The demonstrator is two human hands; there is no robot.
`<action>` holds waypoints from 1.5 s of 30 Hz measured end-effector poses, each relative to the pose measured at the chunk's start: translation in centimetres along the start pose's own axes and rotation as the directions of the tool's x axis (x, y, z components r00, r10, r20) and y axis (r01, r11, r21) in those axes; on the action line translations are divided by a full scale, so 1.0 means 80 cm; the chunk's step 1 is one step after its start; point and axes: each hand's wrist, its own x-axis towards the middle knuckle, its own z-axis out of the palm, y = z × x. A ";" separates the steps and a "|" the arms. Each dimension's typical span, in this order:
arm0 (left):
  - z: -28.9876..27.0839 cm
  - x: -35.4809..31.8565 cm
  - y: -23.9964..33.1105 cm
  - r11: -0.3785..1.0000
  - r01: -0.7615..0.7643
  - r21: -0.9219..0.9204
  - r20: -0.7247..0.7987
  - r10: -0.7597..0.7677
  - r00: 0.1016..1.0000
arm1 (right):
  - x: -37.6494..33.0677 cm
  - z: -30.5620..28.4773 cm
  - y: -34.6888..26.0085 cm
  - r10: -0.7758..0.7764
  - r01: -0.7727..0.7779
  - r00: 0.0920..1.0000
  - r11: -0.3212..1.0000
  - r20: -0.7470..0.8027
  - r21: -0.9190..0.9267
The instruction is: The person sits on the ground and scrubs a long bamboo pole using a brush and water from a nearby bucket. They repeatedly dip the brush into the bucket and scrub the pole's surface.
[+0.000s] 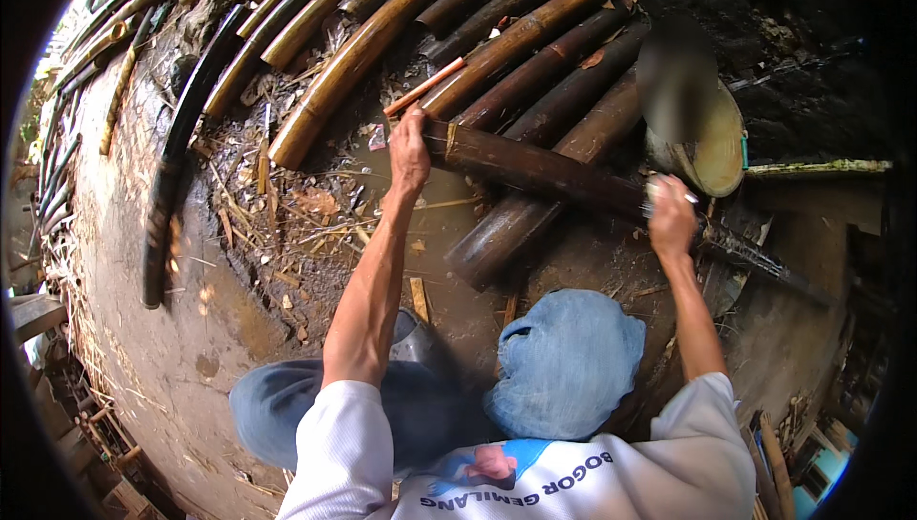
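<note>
Bamboo poles point(315, 52) fan out left of the dark bamboo pole point(535, 169) lying across the muddy ground point(172, 348). The left hand point(409, 152) clasps that pole's left end. At its right end, the right hand point(671, 217) is closed around a small tool point(669, 191).

Two hands point(409, 152), one held bamboo pole point(535, 169), one round woven basket point(716, 148).
</note>
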 end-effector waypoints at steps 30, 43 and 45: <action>-0.021 0.041 0.017 0.347 0.803 -0.484 0.555 -0.587 0.588 | 0.093 0.035 -0.219 -0.213 0.227 0.974 0.926 -0.078 0.301; -0.060 0.041 0.055 0.159 0.819 -0.552 0.651 -0.532 0.542 | 0.144 0.077 -0.362 -0.476 0.482 0.875 0.834 -0.094 0.268; -0.047 0.043 0.050 0.088 0.828 -0.554 0.711 -0.467 0.526 | 0.105 0.066 -0.262 -0.483 0.510 0.857 0.846 -0.183 0.158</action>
